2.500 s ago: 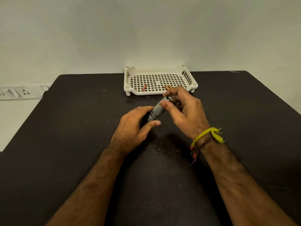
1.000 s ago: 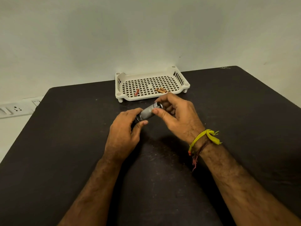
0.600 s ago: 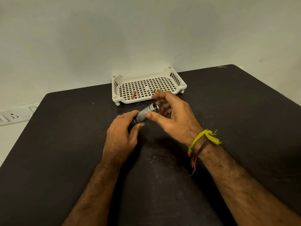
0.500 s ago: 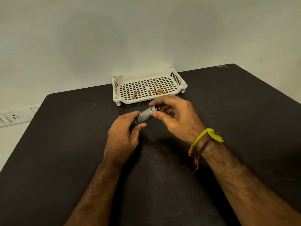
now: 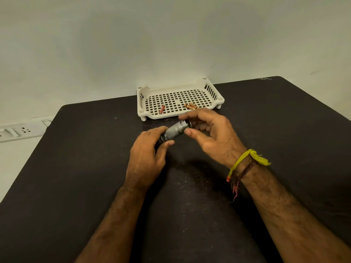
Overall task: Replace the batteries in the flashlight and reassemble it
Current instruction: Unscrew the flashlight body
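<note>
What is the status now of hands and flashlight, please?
Left hand grips flashlight head end. Right hand pinches tail end. Batteries in tray. Nothing in the way.

The setting is a plain indoor workstation, type otherwise indeterminate. Indicators: a dark matte table (image 5: 76, 168) set against a bare pale wall (image 5: 171, 44), and a white switch-and-socket strip (image 5: 20, 130) beside the table's left edge.

1. Tray (image 5: 212, 103) sits at table's (image 5: 76, 168) far edge, against wall.
2. In tray: one battery (image 5: 161, 109) left, battery cluster (image 5: 190, 106) right.
3. Flashlight (image 5: 173, 131) held in front of tray, left hand (image 5: 147, 158) and right hand (image 5: 216, 135) at its ends.
4. Socket strip (image 5: 20, 130) left of table.
</note>
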